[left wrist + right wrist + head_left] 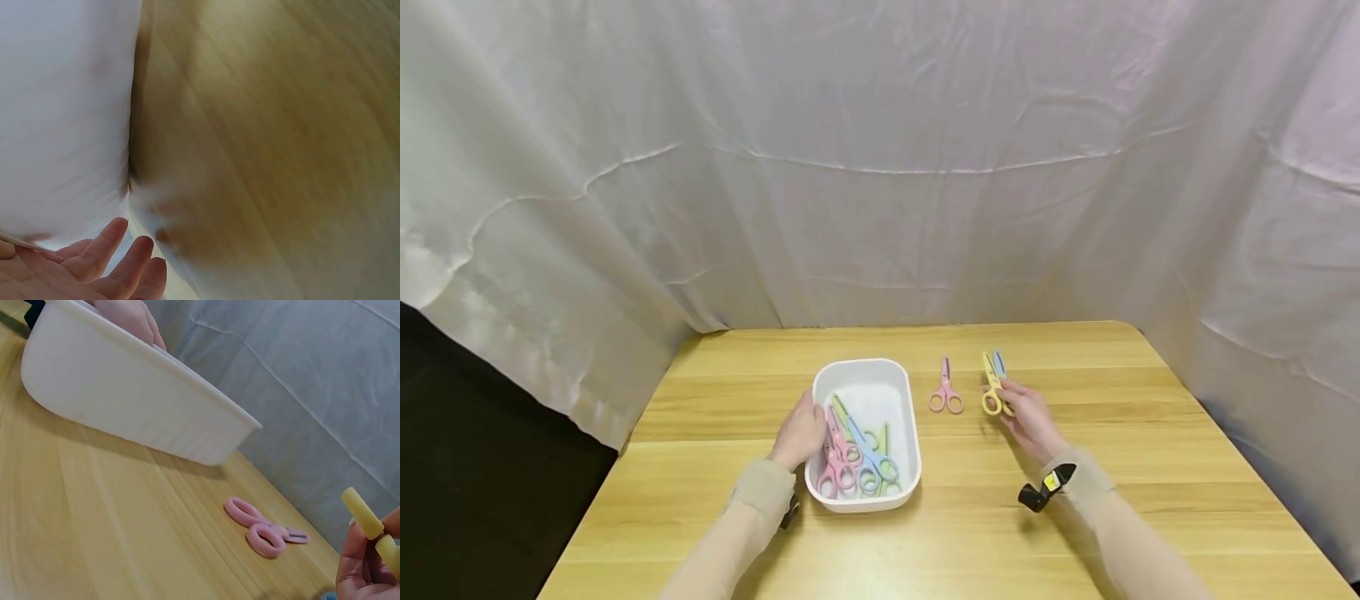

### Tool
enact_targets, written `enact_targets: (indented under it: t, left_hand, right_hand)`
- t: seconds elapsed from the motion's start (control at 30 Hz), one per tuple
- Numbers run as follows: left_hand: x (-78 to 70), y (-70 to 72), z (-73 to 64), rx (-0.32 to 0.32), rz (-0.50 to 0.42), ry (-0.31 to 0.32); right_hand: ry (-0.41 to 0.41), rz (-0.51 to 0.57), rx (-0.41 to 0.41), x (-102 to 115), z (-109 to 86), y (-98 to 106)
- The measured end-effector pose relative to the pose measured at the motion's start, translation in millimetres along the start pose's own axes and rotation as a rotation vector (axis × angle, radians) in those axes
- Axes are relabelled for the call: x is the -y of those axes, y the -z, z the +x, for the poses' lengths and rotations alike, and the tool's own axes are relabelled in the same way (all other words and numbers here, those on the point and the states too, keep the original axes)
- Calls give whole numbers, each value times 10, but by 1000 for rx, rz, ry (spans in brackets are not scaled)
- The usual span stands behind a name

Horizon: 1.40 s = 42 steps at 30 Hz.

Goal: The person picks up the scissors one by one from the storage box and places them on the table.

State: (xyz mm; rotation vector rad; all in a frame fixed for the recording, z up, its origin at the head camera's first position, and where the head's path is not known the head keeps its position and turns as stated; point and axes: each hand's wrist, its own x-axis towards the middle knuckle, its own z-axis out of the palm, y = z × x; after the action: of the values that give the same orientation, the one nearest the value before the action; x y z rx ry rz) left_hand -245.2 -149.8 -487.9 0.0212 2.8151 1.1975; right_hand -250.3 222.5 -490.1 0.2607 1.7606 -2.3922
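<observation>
Head view has the right hand (1030, 421) right of centre, its fingers and thumb pinching yellow scissors (992, 384) by the handles, the blades pointing toward the top of the frame. Right wrist view confirms the narrow grip at its lower right corner, with yellow handle parts between thumb and fingers. Blue scissors (999, 364) sit just right of the yellow blades, partly hidden by the hand; whether the two pairs touch, I cannot tell. Just left of them, pink scissors (946, 388) lie on the wood-grain table (962, 533), between the hand and a white tray (913, 450). At centre-left, the left hand (801, 433) grips the tray's left rim, fingers along the outer wall in the left wrist view. Inside, more pink, blue and green scissors crowd the left and lower parts; the tray's white floor shows at its upper right. Past the upper blade tips, a strip of tabletop runs to the far edge, where a pale curtain (925, 233) hangs. Rightward, wood stretches from the right hand to the slanting right edge; leftward, another stretch separates the left hand from the left edge.
</observation>
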Motion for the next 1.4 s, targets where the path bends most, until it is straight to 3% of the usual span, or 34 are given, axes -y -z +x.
enact_targets:
  t: [0.23, 0.67, 0.87, 1.27, 1.4]
  left_hand:
    - [13, 1, 28, 2, 24, -11]
    - [4, 28, -22, 20, 26, -9]
    - [-2, 2, -2, -2, 37, -18]
    - [13, -30, 14, -2, 20, -7]
    - [-3, -10, 14, -1, 25, -8]
  right_hand:
    - [36, -3, 12, 51, 6, 132]
    - [78, -73, -70, 79, 20, 428]
    - [103, -159, -70, 142, 41, 620]
    - [63, -409, -101, 192, 169, 942]
    - [66, -441, -78, 213, 188, 1015]
